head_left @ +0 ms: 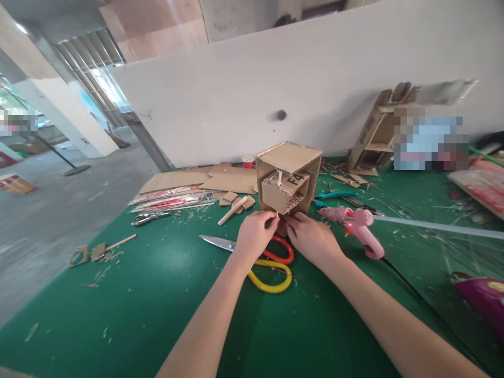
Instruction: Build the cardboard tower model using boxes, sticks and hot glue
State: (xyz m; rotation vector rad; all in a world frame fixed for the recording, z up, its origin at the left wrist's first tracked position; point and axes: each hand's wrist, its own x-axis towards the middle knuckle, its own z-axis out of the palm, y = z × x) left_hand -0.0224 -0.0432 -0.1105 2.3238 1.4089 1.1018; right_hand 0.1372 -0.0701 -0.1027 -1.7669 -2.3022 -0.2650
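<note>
A cardboard box (289, 156) stands upright on the green table, open at the front. Inside it sits a smaller cardboard drawer (275, 195) with a small pale handle (280, 178) and printed letters on its side. My left hand (256, 231) is closed in a pinch at the box's lower front; a tiny pale tip shows at its fingers, too small to name. Curled against the box's lower front corner, my right hand (311, 237) grips it, its fingertips partly hidden. Below my hands lie large scissors (271, 275) with red and yellow handles, blades pointing left.
A pink glue gun (366, 231) lies to the right, its cord running toward me. Behind left are cardboard sheets (173, 181), bundled sticks (177, 198) and a wooden stick (232, 211). Teal-handled pliers (334, 195) lie near the box. Another cardboard structure (374, 131) leans at the wall.
</note>
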